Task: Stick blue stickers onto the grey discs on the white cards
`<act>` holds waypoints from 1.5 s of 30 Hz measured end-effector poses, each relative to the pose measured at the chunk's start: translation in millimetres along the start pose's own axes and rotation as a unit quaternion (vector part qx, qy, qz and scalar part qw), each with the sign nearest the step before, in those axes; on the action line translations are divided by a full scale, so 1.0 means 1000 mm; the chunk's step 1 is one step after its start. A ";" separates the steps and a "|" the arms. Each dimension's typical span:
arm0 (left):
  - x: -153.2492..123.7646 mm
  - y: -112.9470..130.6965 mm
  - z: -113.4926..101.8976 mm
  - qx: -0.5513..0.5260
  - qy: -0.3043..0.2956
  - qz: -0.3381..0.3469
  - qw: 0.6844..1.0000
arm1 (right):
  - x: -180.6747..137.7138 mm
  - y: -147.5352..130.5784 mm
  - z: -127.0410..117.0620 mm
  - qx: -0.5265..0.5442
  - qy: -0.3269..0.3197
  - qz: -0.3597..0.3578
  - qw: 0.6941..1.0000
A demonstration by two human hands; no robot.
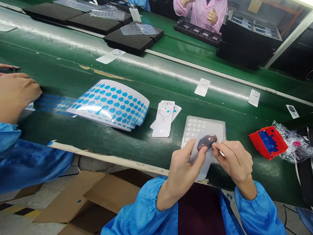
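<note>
My left hand (188,166) holds a white card (195,153) upright over a clear plastic blister tray (204,125). A dark oval part (206,142) lies on the card. My right hand (233,160) pinches a small blue tab (212,144) at that part's edge, and a thin white tip shows beside the fingers. Left of the tray lies a stack of white cards (163,119). Further left is a curled sheet of blue drop-shaped stickers (110,104), which a co-worker's hand (17,94) is next to.
The parts rest on a green conveyor belt (156,75) with scattered white cards. A red tray (267,142) and crumpled clear plastic sit to the right. Black foam trays stand beyond the belt, near a person in pink. Cardboard boxes lie below the near edge.
</note>
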State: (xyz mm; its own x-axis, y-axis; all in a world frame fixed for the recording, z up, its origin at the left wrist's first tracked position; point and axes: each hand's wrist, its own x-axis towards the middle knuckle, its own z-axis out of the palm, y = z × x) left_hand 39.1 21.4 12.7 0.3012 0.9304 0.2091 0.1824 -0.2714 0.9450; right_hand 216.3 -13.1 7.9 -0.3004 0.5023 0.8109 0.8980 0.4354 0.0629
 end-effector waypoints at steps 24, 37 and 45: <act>0.002 0.000 0.000 -0.062 0.005 -0.041 0.997 | 0.009 -0.019 -0.001 0.237 -0.003 0.353 0.905; -0.006 -0.004 0.013 -0.045 0.024 0.004 0.999 | 0.004 -0.042 0.019 0.397 -0.026 0.508 0.764; -0.013 -0.008 0.012 -0.020 0.045 0.018 0.999 | 0.008 -0.041 0.017 0.403 -0.028 0.490 0.772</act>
State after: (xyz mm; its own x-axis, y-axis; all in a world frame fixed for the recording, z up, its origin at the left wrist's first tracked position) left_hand 45.0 8.8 -0.8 0.2217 0.9390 0.2630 0.1341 -0.2965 0.9456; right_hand 171.9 -13.9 1.9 0.3637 0.9071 0.2118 0.2178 0.1382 -0.9662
